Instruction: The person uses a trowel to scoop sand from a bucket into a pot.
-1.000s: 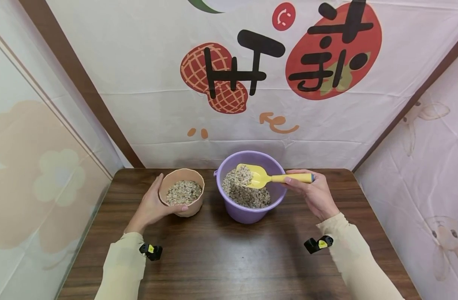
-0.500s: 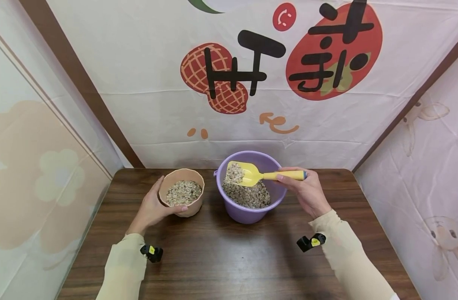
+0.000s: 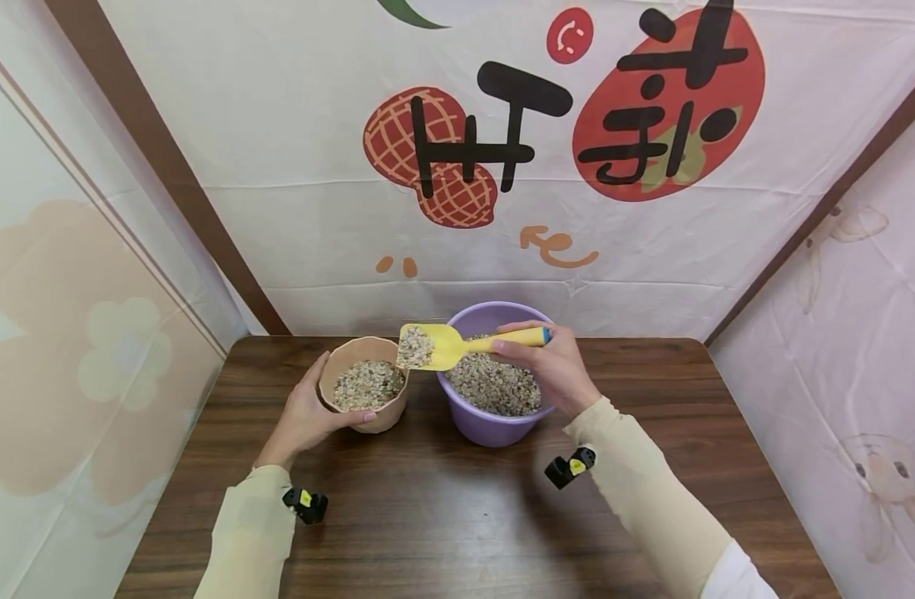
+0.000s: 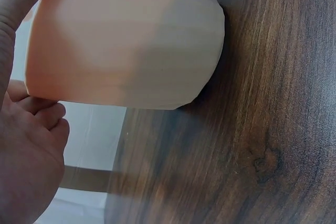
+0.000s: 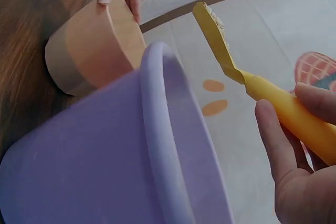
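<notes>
My right hand grips the handle of a yellow toy shovel, whose blade carries a small heap of pale gravel. The blade tip overlaps the right rim of a peach flowerpot in the head view; the right wrist view has it raised above both containers. With thumb and fingers spread around the rim, my left hand holds the pot, which is part-filled with the same gravel. Below the shovel handle stands a purple bucket with more gravel inside, partly hidden by my right hand.
Pot and bucket stand side by side near the back edge of a dark wooden table. A white printed cloth hangs right behind them, and more cloth walls flank the table on both sides.
My right hand has moved left with the loaded shovel, from over the bucket to the pot's right rim. The left hand and the pot stay in place.
</notes>
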Available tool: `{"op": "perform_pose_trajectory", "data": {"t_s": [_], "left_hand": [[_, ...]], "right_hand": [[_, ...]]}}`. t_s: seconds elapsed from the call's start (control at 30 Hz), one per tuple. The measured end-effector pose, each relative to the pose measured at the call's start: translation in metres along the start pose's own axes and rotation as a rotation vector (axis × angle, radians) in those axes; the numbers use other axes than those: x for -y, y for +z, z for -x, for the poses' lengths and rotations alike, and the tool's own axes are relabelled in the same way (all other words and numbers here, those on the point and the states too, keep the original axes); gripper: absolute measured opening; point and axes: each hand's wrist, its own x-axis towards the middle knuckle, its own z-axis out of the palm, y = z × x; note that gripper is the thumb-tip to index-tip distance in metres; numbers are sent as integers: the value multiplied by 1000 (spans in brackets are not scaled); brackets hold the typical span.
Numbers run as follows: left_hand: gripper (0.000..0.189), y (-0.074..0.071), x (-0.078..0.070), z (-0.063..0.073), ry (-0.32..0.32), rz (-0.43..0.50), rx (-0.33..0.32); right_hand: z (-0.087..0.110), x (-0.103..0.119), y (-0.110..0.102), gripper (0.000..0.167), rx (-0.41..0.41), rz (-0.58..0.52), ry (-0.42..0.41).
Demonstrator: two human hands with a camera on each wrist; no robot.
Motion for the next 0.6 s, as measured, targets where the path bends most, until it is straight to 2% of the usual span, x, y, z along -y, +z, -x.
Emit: {"op": "perform_pose_trajectory", "data": {"t_s": [0.33,0.6], "left_hand": [[135,0,-1,0,-22,11,13],[134,0,-1,1,-20,12,10]], "right_hand": [[-19,-9,20,38,39,73,24],[-27,-13,34,33,26,152,31]]}}
